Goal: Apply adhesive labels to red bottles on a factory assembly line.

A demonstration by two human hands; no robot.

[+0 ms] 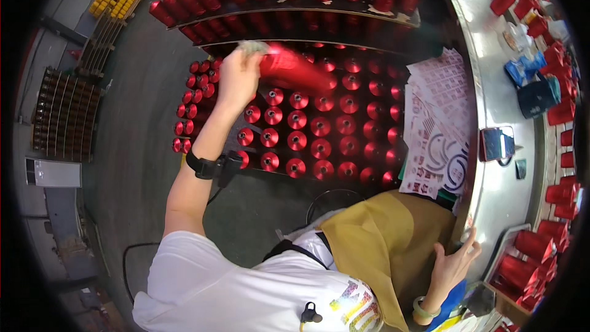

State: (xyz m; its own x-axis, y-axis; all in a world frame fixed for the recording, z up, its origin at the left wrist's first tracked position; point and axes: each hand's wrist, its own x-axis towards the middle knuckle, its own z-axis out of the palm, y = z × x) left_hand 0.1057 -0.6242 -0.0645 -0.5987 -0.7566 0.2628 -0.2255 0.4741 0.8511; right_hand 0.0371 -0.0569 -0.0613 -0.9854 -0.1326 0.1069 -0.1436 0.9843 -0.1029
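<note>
1. Head view: the left hand is grasping a red bottle, and motion blur is smearing its far end, so I can't tell which end is the neck.
2. A pale crumpled thing is showing right at those fingers; no clue what it is, too blurry.
3. The bottle's long axis is running mostly sideways, pointing right from the hand and dipping a bit. It's sitting in front of the rows of red bottles, hiding some of them.
4. The right hand is hanging loose, fingers spread, by the metal counter. Can't tell if it's touching.
5. The upper shelf is carrying more red bottles, and the picture's top edge is cropping some.
6. Over on the right, a tray is holding red containers, kinda jumbled.
</note>
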